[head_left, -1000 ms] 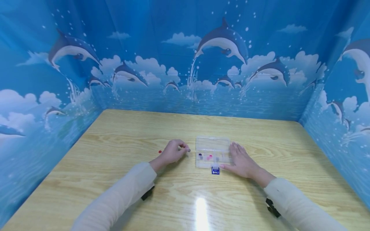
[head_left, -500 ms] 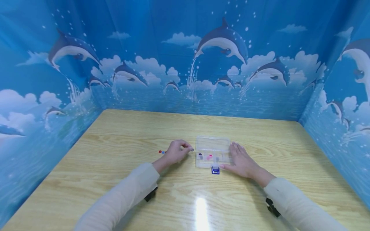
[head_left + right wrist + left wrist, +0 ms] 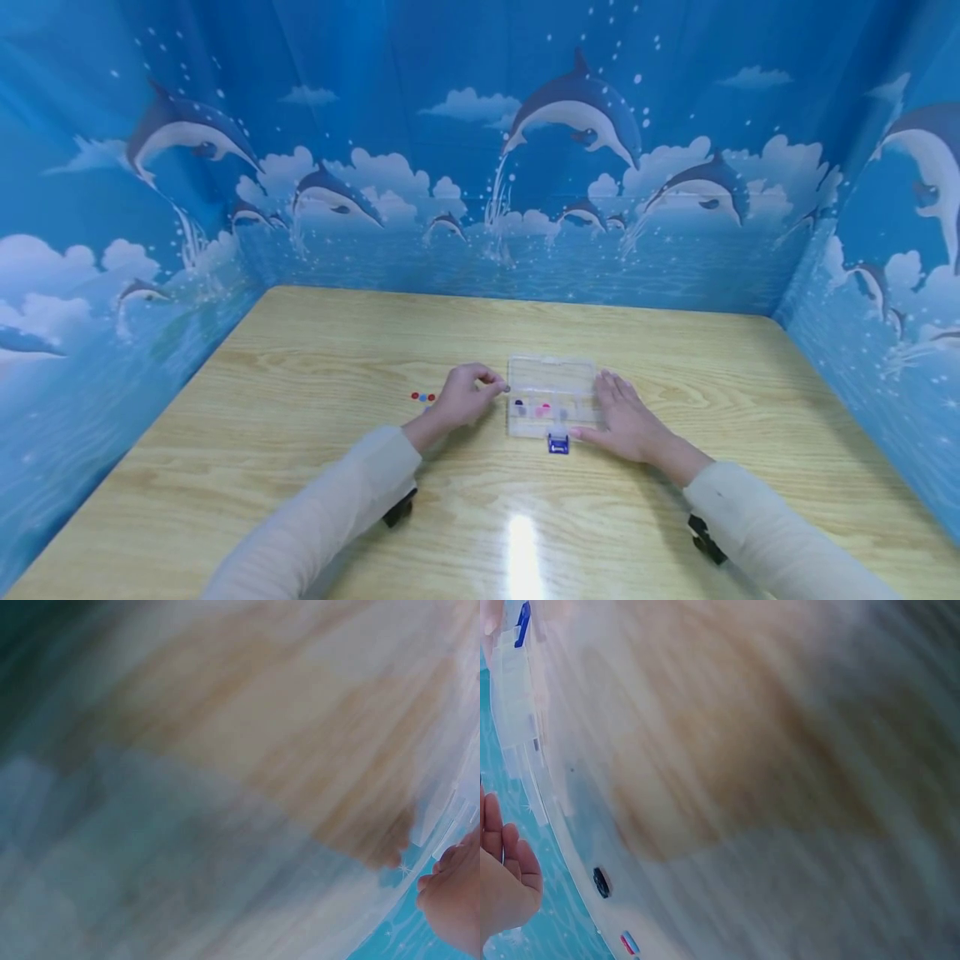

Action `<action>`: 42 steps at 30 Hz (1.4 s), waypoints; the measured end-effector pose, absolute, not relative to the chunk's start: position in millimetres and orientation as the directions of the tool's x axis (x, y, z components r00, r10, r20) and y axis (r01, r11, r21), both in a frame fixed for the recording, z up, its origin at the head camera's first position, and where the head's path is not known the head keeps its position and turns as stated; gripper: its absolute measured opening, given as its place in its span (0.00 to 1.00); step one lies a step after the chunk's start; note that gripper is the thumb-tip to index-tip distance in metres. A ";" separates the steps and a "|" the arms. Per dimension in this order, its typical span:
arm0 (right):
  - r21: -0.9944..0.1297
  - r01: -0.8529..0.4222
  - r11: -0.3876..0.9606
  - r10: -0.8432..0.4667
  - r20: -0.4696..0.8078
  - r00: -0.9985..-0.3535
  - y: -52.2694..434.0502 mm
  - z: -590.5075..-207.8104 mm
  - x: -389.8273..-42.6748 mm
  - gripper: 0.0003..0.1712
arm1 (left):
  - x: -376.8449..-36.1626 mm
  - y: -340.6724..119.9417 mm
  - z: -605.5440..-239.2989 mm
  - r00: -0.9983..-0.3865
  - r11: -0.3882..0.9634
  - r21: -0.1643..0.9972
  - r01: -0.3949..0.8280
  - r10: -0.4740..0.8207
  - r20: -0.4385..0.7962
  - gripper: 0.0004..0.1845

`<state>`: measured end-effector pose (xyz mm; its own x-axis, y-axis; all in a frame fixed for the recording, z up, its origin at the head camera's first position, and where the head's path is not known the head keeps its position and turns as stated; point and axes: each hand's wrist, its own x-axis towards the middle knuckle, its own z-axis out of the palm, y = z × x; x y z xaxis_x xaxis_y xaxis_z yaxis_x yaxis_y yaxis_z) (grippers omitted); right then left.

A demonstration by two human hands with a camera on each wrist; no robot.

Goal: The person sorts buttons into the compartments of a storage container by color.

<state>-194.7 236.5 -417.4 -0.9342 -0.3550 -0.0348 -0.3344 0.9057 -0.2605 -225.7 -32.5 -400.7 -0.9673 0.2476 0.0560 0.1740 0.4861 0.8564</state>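
In the head view, my left hand (image 3: pixel 467 395) pinches a small dark button (image 3: pixel 506 388) between thumb and fingertips, right at the left side of a clear plastic compartment box (image 3: pixel 552 375). The box lies with its lid raised toward the back and a blue latch (image 3: pixel 558 443) at the front. Inside its compartments are a black button (image 3: pixel 519 403) and a pink button (image 3: pixel 546 407). My right hand (image 3: pixel 624 421) rests with straight fingers along the box's right side, thumb by the front edge. Only the edge of that hand shows in the right wrist view.
Left of my left hand lie a red button (image 3: pixel 415 396), a blue button (image 3: pixel 423 398) and another red one, partly near the wrist. A black button (image 3: pixel 601 883) lies on the table in the left wrist view. A dolphin-print curtain (image 3: pixel 480 250) surrounds the wooden table (image 3: pixel 480 533).
My left hand has moved right with the dark button, up to the box's left side. More of the buttons behind it have come into view. The right hand and the box stay put.
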 end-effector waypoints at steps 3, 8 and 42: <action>-0.258 -0.334 0.907 -0.354 -0.035 -0.934 236.4 -417.5 -194.7 0.59 | -225.5 -29.4 -399.5 -0.967 0.490 0.853 0.182 0.248 0.064 0.07; -0.260 -0.334 0.906 -0.355 -0.034 -0.934 236.4 -417.6 -194.5 0.59 | -226.2 -24.5 -398.7 -0.962 0.482 0.852 0.203 0.260 0.082 0.06; -0.257 -0.339 0.905 -0.355 -0.016 -0.935 234.8 -415.4 -193.6 0.58 | -222.4 13.8 -397.1 -0.930 0.414 0.869 0.272 0.347 0.125 0.06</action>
